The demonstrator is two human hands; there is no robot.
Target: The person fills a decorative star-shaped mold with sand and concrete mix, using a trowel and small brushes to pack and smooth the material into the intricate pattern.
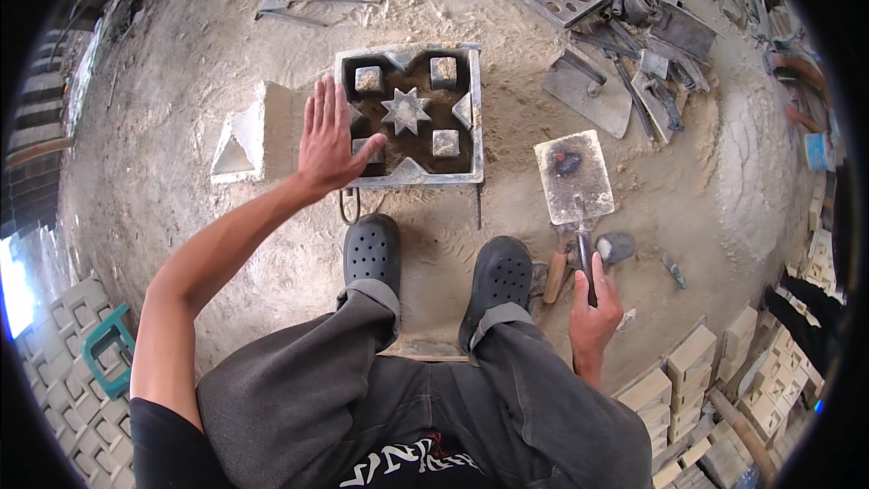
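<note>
A square metal mould lies on the sandy ground ahead of my feet, with a star-shaped core and several small square blocks standing in dark fill. My left hand rests flat with fingers spread on the mould's left rim, thumb reaching inside toward a block. My right hand grips the handle of a flat rectangular trowel, whose blade lies on the ground to the right of the mould with a dark smear on it.
A pale cast block sits just left of the mould. More metal moulds and trowels lie at the back right. Stacked pale bricks stand at the lower right, patterned blocks at the lower left. My black clogs are near the mould.
</note>
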